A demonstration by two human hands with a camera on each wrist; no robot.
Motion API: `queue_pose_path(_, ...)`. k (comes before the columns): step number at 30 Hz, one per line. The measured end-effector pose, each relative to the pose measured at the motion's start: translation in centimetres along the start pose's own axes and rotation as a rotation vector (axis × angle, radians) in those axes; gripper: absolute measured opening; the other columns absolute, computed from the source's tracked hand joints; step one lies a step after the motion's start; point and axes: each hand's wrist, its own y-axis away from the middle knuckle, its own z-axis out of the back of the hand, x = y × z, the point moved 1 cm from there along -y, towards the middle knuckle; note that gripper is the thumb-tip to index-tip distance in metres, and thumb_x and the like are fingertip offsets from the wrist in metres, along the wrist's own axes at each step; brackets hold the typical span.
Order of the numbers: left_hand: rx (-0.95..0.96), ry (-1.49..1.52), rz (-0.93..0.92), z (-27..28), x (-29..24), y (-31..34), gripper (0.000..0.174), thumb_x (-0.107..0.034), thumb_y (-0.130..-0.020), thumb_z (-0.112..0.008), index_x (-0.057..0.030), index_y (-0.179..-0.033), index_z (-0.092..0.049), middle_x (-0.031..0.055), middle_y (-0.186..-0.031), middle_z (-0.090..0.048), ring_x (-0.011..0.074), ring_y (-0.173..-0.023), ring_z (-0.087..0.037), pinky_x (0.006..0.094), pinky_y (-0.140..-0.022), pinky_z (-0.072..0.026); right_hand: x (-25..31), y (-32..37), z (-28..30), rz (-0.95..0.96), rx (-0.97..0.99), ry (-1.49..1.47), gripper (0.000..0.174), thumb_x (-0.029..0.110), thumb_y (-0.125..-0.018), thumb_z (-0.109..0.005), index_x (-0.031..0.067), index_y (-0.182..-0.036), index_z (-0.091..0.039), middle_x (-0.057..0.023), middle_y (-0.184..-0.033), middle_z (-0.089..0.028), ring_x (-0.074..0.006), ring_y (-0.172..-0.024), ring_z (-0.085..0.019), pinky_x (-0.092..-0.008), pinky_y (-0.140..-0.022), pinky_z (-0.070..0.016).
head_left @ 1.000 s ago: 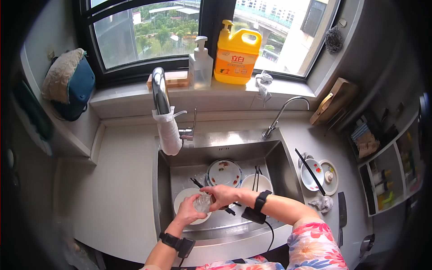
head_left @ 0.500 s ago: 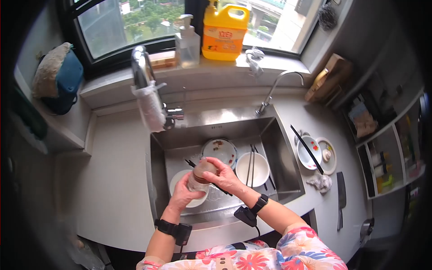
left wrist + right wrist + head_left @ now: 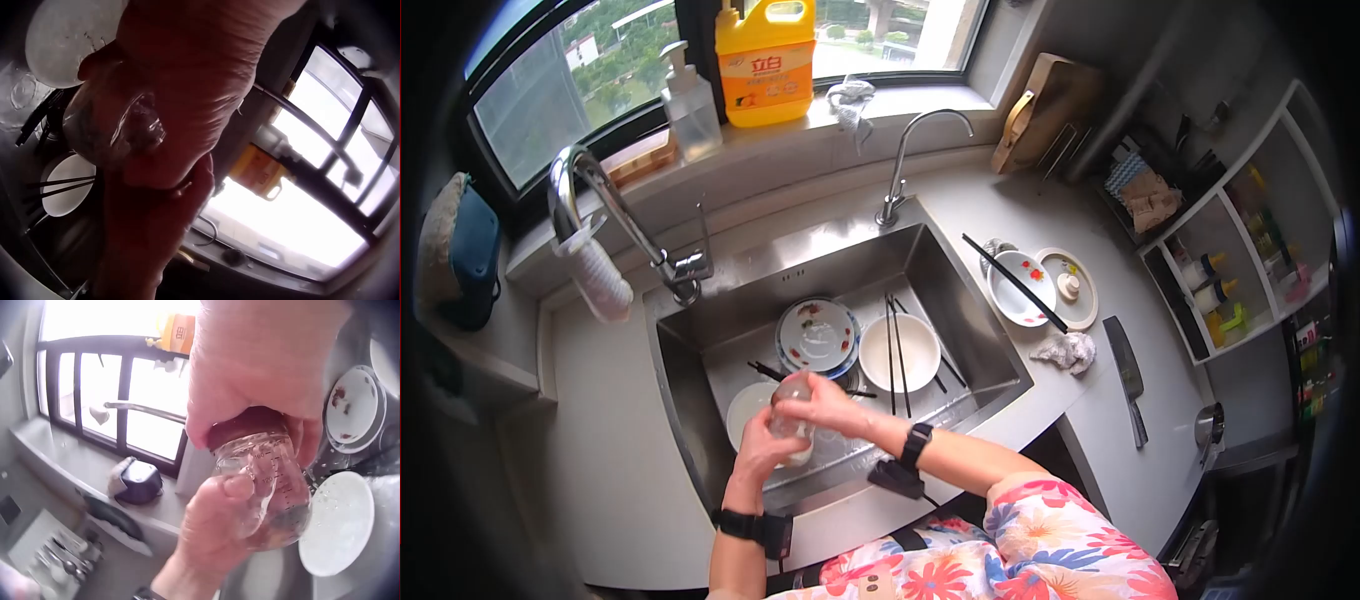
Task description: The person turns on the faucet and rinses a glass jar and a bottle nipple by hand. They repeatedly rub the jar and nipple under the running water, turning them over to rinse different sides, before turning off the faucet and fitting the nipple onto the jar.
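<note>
Over the steel sink (image 3: pixel 850 238) I hold a clear measuring bottle (image 3: pixel 788 410) with a brown collar. My left hand (image 3: pixel 760 450) grips its body from below, the thumb lying across the glass (image 3: pixel 275 494). My right hand (image 3: pixel 828 400) is curled over the brown top (image 3: pixel 250 428). In the left wrist view the bottle (image 3: pixel 109 128) shows under my left hand (image 3: pixel 187 81). Beneath the hands lies a white plate (image 3: pixel 745 412). Behind it are a patterned plate (image 3: pixel 817 335) and a white bowl (image 3: pixel 912 352) with chopsticks across it.
A tall faucet (image 3: pixel 595 195) with a cloth-wrapped spout stands left of the sink, a thinner tap (image 3: pixel 900 160) behind it. A yellow detergent jug (image 3: pixel 765 60) and soap dispenser (image 3: pixel 688 100) sit on the sill. On the right counter lie a bowl (image 3: pixel 1018 288), a cloth (image 3: pixel 1068 350) and a knife (image 3: pixel 1128 375).
The bottle has come up off the white plate and now stands more upright between both hands. My head view has swung toward the right and tilted.
</note>
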Motion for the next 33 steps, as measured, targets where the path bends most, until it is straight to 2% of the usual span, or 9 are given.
queue_pose_path(3,0.033,0.2,0.03,-0.8,-1.8,0.9,0.056,-0.006,-0.055,-0.074,-0.0018,-0.109,-0.059,0.0031,-0.097,-0.062,0.0143,-0.09,-0.059,0.0288,-0.083,-0.0457,2.3,2.2,0.1,0.055,0.052,-0.251,0.057,0.036,-0.079,-0.071,0.0036,-0.12,-0.049,-0.0081,-0.11,-0.059,-0.0152,-0.099,-0.057,-0.0299,-0.087,-0.0468)
queue_pose_path(5,0.01,0.103,0.062,-1.1,-0.2,-0.6,0.055,-0.007,-0.059,-0.073,-0.0007,-0.111,-0.057,0.0038,-0.097,-0.062,0.0136,-0.087,-0.059,0.0275,-0.079,-0.047,1.3,1.1,1.0,-0.29,0.006,-0.355,0.057,0.031,-0.076,-0.073,0.0037,-0.121,-0.05,-0.0089,-0.105,-0.061,-0.0167,-0.096,-0.06,-0.0295,-0.081,-0.0501)
queue_pose_path(7,0.038,0.199,-0.109,-1.3,-2.2,0.7,0.052,-0.009,-0.06,-0.072,-0.0006,-0.109,-0.057,0.0041,-0.094,-0.062,0.0136,-0.084,-0.059,0.0274,-0.076,-0.0474,2.8,2.2,0.7,-0.024,0.013,-0.166,0.052,0.03,-0.082,-0.07,0.0047,-0.122,-0.048,-0.0068,-0.107,-0.06,-0.0147,-0.096,-0.06,-0.0297,-0.079,-0.0503)
queue_pose_path(10,0.114,0.115,0.096,-0.9,-2.0,-0.8,0.059,-0.008,-0.061,-0.072,0.0002,-0.116,-0.054,0.0039,-0.102,-0.061,0.0132,-0.092,-0.058,0.0278,-0.083,-0.0462,2.1,1.1,2.3,-0.264,0.141,-0.423,0.05,0.023,-0.082,-0.07,0.0034,-0.124,-0.048,-0.0062,-0.108,-0.06,-0.0145,-0.098,-0.059,-0.0299,-0.084,-0.0493)
queue_pose_path(15,0.339,0.603,0.093,-0.8,-1.3,1.0,0.057,-0.009,-0.063,-0.07,0.0013,-0.117,-0.053,0.0058,-0.106,-0.06,0.0149,-0.095,-0.057,0.0284,-0.087,-0.0437,2.0,2.0,2.0,-0.07,0.239,-0.572,0.054,0.021,-0.077,-0.073,0.0052,-0.123,-0.049,-0.0087,-0.116,-0.057,-0.0181,-0.11,-0.054,-0.033,-0.098,-0.0415)
queue_pose_path(21,0.405,0.732,0.226,-0.2,1.0,0.2,0.052,-0.014,-0.066,-0.071,0.0,-0.113,-0.055,0.0051,-0.101,-0.06,0.0142,-0.089,-0.058,0.028,-0.081,-0.0462,-0.7,0.7,1.5,-0.058,0.377,-0.701,0.047,0.029,-0.083,-0.068,0.0061,-0.12,-0.052,-0.0051,-0.108,-0.059,-0.0164,-0.098,-0.057,-0.0319,-0.089,-0.0457)
queue_pose_path(23,0.286,0.547,0.29,-0.2,0.4,0.0,0.049,-0.014,-0.067,-0.071,-0.0009,-0.111,-0.056,0.0046,-0.1,-0.061,0.0131,-0.09,-0.058,0.0279,-0.082,-0.0459,-3.7,-1.2,1.2,-0.316,0.031,-0.686,0.039,0.031,-0.086,-0.063,0.0078,-0.115,-0.055,-0.0027,-0.105,-0.061,-0.0162,-0.095,-0.057,-0.0343,-0.087,-0.0468)
queue_pose_path(25,0.192,0.21,0.201,-0.1,-0.5,1.0,0.054,-0.015,-0.067,-0.071,-0.0002,-0.116,-0.054,0.0056,-0.107,-0.06,0.0149,-0.097,-0.057,0.0291,-0.089,-0.0431,-2.9,-0.3,0.7,-0.319,0.023,-0.564,0.037,0.038,-0.089,-0.059,0.0094,-0.112,-0.057,-0.0013,-0.103,-0.062,-0.0159,-0.092,-0.057,-0.037,-0.085,-0.0481)
queue_pose_path(33,0.181,0.307,0.089,-0.2,0.1,1.6,0.057,-0.011,-0.064,-0.074,-0.0018,-0.116,-0.054,0.0039,-0.108,-0.059,0.0137,-0.099,-0.055,0.0279,-0.09,-0.0421,-2.9,-0.6,1.1,-0.387,0.013,-0.671,0.035,0.032,-0.095,-0.051,0.0041,-0.115,-0.056,-0.007,-0.11,-0.061,-0.019,-0.099,-0.06,-0.037,-0.086,-0.0504)
